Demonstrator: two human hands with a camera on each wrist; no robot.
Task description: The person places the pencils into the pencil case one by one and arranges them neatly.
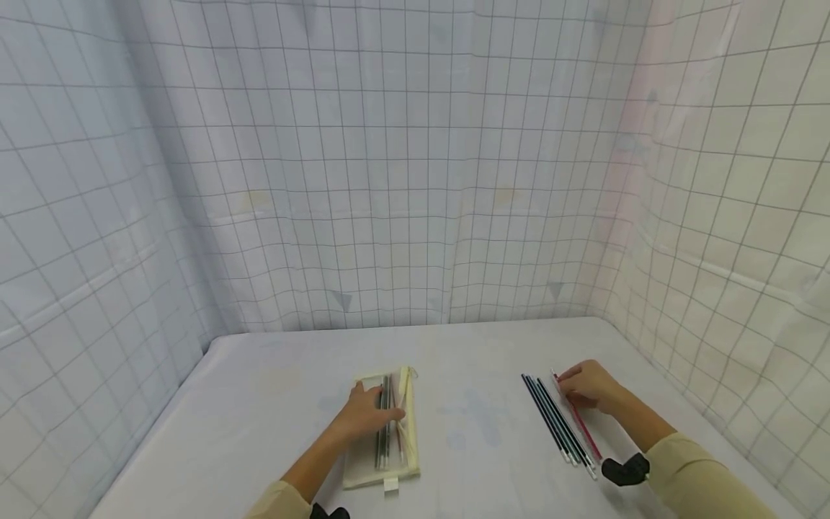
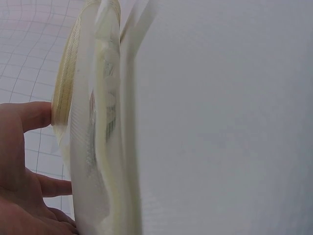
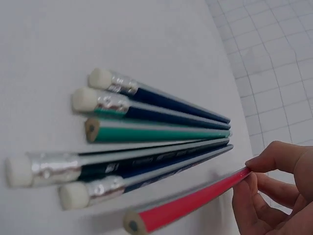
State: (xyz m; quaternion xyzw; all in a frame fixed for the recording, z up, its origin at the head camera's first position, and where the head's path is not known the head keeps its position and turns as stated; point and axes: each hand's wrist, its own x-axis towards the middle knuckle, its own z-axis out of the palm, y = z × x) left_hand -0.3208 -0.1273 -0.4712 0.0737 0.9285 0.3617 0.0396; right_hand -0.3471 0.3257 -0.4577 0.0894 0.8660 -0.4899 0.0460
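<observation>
My right hand pinches a red pencil near its far end between thumb and fingers. The pencil's flat, eraserless end points toward the wrist camera. Beside it lies a row of pencils: dark ones with white erasers and a green pencil with a bare end. My left hand rests spread over a see-through pencil pouch with pale yellow edging. Several pencils show inside the pouch. In the left wrist view, fingertips touch the pouch at its zipper strip and lower down.
A white cloth covers the table. Grid-patterned curtains hang behind it and along both sides. A small white tag sticks out from the pouch's near edge. Dark wrist straps sit near my cuffs.
</observation>
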